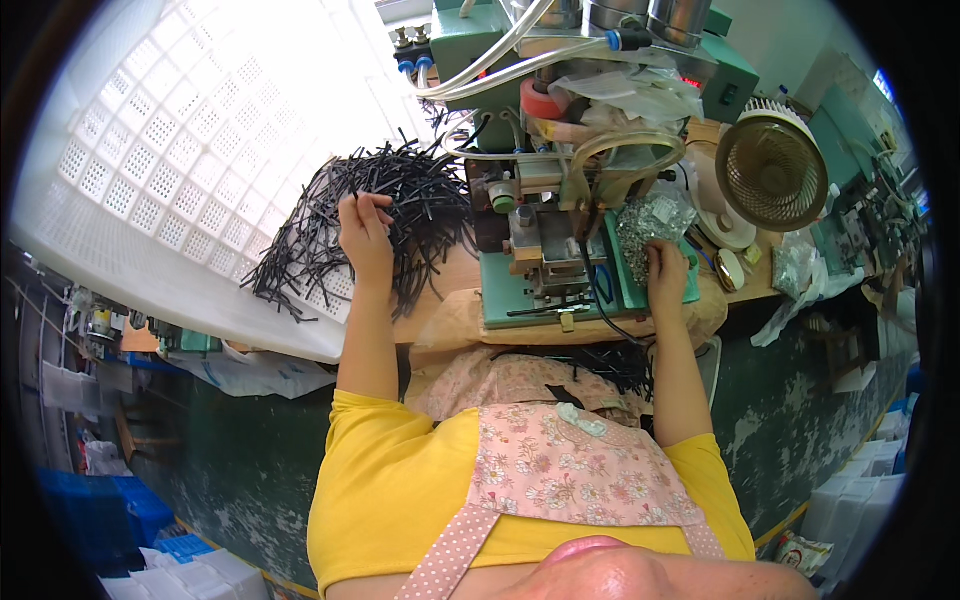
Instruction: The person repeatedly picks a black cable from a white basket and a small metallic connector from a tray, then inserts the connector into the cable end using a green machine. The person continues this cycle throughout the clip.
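Note:
My left hand [366, 222] is over the near part of a tangled heap of thin black strips [410, 190], its fingers curled together. What they pinch, if anything, is too small to make out. My right hand [668, 275] reaches to a pile of small shiny metal pieces [634, 240], fingertips bent and pressed together at its edge. Whatever lies between those fingertips is hidden. Between my hands stands a green bench machine [545, 245] with a metal block and clamp parts. A clear plastic bag [665, 212] rests against the metal pieces.
A large white perforated crate [170, 160] tilts toward the bench at left, under part of the strips. Clear hoses [510, 60] hang above the machine. A small round fan [772, 170] stands at right, near a gold-rimmed oval object [729, 270]. More black strips lie near my lap.

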The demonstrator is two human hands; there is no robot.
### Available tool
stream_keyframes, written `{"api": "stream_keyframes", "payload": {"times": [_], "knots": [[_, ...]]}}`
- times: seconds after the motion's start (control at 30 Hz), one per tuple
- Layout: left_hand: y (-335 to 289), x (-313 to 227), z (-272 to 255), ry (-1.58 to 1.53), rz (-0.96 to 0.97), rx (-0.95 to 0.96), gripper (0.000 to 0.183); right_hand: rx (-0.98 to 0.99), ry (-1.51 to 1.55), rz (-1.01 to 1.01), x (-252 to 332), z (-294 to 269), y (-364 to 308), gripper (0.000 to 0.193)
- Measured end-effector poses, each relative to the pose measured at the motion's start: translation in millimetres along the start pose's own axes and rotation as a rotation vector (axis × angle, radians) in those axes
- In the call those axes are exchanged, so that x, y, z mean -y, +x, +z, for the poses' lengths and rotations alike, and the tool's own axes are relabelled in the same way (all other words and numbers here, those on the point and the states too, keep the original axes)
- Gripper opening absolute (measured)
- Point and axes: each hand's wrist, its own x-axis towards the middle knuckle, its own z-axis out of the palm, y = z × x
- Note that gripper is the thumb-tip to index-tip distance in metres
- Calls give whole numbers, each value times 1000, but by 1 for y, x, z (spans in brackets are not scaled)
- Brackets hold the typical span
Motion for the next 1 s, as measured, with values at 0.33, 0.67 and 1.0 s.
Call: {"api": "stream_keyframes", "payload": {"times": [0.33,0.67,1.0], "knots": [[-67,-46,38,-188,159,260,23,38,346,128,66,-20,13,11],[-29,-146,58,-272,48,507,23,178,697,178,137,-23,34,15],[-47,-128,74,-226,285,289,17,237,963,248,133,-10,31,22]]}}
